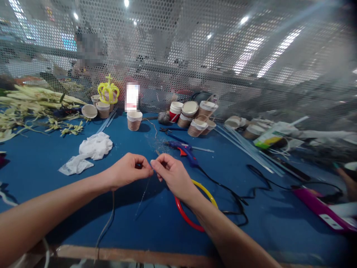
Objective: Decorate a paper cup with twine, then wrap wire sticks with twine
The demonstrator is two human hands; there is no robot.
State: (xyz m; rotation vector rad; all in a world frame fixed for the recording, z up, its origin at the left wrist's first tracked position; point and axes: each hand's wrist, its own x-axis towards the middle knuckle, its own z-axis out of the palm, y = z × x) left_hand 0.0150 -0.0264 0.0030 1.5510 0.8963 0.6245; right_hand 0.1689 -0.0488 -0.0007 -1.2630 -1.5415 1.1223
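Observation:
My left hand (131,170) and my right hand (171,173) meet fingertip to fingertip above the blue table, both closed in a pinch. A thin brownish cord (113,210) hangs below my left hand and runs down past the table's front edge. What lies right between the fingertips is tiny and mostly hidden; it looks like part of this cord. From the fingers dangles a fine, clear strand (144,195). Beyond my right hand lies a blue hot glue gun (185,149) with an orange trigger. Under my right forearm is a red and yellow ring (184,214).
Crumpled white tissue (96,146) lies left. Wrapped paper cups (134,121), a yellow crown (108,91) and a grey yarn ball (164,118) stand at the back. Clear glue sticks (245,150), black cable (220,182) and a purple power strip (320,208) are right. Perforated metal rises behind.

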